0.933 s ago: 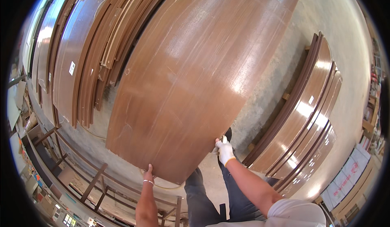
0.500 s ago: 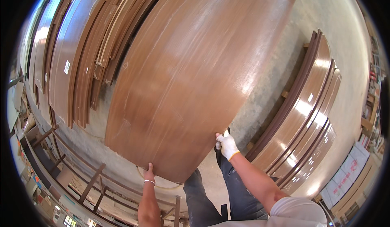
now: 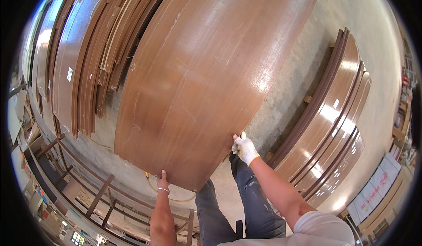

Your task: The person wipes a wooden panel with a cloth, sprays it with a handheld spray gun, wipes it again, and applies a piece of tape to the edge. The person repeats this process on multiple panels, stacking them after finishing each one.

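A large brown wood-grain panel point(image 3: 189, 87) with a glossy sheen fills the middle of the view. My bare left hand point(image 3: 163, 180) grips its near edge, thumb on top and fingers hidden beneath. On the panel's right edge, close to the near corner, my right hand point(image 3: 245, 147) in a white knit glove is closed, its thumb and a bare fingertip showing at the top face. The undersides of the panel and most of the gripping fingers are out of sight. My legs stand just below the panel's near right corner.
Stacked brown panels point(image 3: 70, 70) stand on the left. More glossy panels point(image 3: 325, 118) lie on wooden blocks at right. A dark metal frame point(image 3: 105, 193) runs along the lower left, beside a yellowish hose point(image 3: 176, 200). A wrapped white pack point(image 3: 373, 189) sits far right.
The panel's near edge has shifted slightly up and away from me, with both hands still on it. More of the hose shows beside my left hand.
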